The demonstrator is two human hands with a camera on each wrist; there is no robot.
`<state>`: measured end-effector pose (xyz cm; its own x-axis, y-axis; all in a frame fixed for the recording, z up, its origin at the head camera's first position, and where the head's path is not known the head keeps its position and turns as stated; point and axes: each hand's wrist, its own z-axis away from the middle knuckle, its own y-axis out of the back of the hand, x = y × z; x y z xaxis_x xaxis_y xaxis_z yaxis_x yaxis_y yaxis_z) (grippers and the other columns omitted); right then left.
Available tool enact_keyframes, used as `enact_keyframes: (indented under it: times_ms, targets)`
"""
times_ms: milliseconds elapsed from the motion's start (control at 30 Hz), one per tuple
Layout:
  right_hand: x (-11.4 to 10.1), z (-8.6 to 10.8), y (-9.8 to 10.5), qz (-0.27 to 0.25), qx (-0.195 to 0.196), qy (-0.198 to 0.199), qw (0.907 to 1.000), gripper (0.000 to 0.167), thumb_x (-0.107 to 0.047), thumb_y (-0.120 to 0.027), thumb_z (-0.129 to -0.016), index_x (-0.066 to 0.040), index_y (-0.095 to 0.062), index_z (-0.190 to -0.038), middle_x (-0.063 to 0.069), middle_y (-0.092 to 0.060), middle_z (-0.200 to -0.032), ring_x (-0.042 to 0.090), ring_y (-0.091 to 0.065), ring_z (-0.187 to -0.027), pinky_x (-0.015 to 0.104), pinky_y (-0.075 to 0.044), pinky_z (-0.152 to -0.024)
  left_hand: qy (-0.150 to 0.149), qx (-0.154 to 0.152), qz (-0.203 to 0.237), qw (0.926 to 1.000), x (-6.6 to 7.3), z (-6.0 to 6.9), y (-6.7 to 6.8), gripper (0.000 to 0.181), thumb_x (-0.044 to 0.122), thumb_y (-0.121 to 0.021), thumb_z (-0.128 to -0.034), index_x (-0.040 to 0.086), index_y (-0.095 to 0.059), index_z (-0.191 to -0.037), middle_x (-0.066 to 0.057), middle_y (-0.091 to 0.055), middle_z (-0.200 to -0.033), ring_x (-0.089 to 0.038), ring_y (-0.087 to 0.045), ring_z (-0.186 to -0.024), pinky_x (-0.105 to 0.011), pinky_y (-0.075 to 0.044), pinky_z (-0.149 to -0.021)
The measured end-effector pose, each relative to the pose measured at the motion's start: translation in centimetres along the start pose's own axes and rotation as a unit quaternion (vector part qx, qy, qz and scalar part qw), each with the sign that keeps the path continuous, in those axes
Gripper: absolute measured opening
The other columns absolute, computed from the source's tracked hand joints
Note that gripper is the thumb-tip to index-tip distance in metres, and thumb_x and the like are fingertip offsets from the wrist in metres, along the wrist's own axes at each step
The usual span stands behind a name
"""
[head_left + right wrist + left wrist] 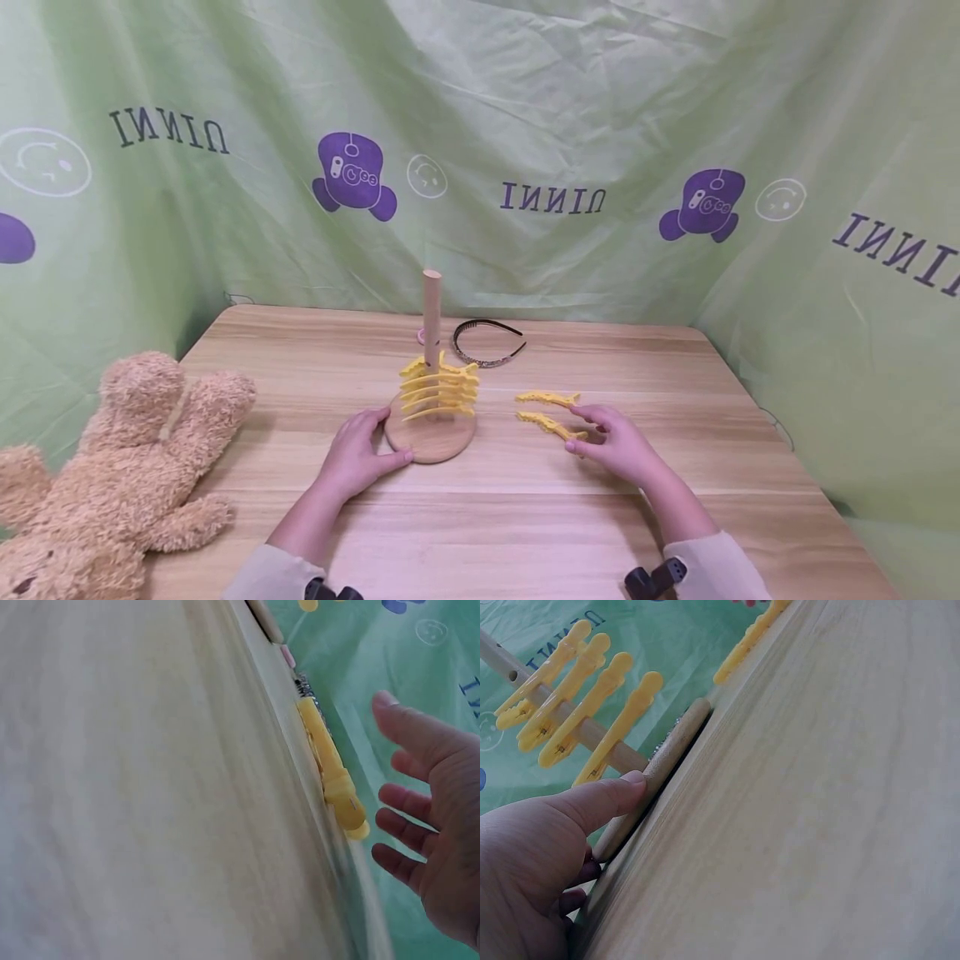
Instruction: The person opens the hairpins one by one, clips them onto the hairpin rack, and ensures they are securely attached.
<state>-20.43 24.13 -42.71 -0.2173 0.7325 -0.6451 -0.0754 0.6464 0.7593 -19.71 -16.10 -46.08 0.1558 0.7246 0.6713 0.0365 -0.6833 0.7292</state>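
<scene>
A wooden stand (431,446), made of a round base and an upright post (432,310), stands left of the table's middle. Several yellow hair clips (442,392) are stacked along the lower post, sticking out sideways. My left hand (356,457) holds the base's left edge; the left wrist view shows the thumb (607,801) on the rim, with the other fingers partly hidden. Two more yellow hair clips (551,425) lie on the table to the right. Over their right ends hovers my right hand (618,446), thumb and fingers spread apart, clear of the clip (330,765) in the right wrist view.
Behind the stand lie a dark headband (487,363) and a small pink ring-like item (422,336). A plush bear (120,483) covers the table's left side. Green printed cloth (480,233) hangs around the back and sides of the wooden table (480,533).
</scene>
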Motion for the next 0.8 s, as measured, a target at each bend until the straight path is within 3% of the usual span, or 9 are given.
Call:
enact_keyframes:
  times_ms: [367, 800]
  targets:
    - [1.9, 0.6, -0.7, -0.012, -0.005, -0.022, 0.9997, 0.071, -0.042, -0.081, -0.076, -0.011, -0.058, -0.136, 0.019, -0.055, -0.139, 0.042, -0.047, -0.131, 0.061, -0.034, -0.112, -0.003, -0.002, -0.002, 1.0, 0.1, 0.0, 0.0, 0.084, 0.04, -0.082, -0.0753, -0.004, -0.048, -0.139, -0.025, -0.052, -0.139, -0.044, -0.042, -0.134, -0.058, -0.032, -0.114]
    - [2.3, 0.5, -1.3, 0.027, 0.008, -0.013, 0.9995, 0.053, -0.035, -0.081, -0.079, -0.01, -0.067, -0.124, 0.01, -0.063, -0.123, 0.033, -0.057, -0.12, 0.055, -0.043, -0.106, -0.001, -0.003, -0.002, 1.0, 0.0, 0.0, 0.0, 0.086, 0.041, -0.081, -0.0753, -0.005, -0.048, -0.139, -0.025, -0.052, -0.14, -0.045, -0.041, -0.134, -0.058, -0.031, -0.114]
